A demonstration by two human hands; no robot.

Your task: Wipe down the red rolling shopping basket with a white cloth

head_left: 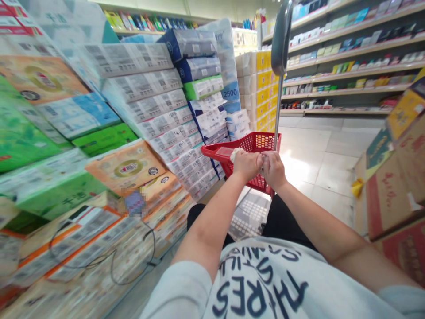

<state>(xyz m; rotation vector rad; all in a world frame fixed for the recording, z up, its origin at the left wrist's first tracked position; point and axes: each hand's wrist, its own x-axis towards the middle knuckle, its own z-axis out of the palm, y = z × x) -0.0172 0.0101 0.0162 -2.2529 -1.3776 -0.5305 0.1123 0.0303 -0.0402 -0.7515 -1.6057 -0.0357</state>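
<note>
Both hands meet in front of me, over the near side of a red shopping basket [226,153]. My left hand [247,164] has its fingers curled together, with a whitish lumpy item [236,154] showing just beside its knuckles. Touching it, my right hand [274,167] is also closed, its fingertips pressed against the left ones. What lies between the fingers is too small to make out. A metal pole [279,110] with a dark grey top piece [281,40] rises at the basket's right side, behind the right hand.
Stacked tissue packs [152,102] fill the left side, with a dangling cable [154,243] in front of lower packs. Cardboard boxes [385,195] stand at the right. Stocked shelves [335,64] line the back beyond the tiled floor [308,150].
</note>
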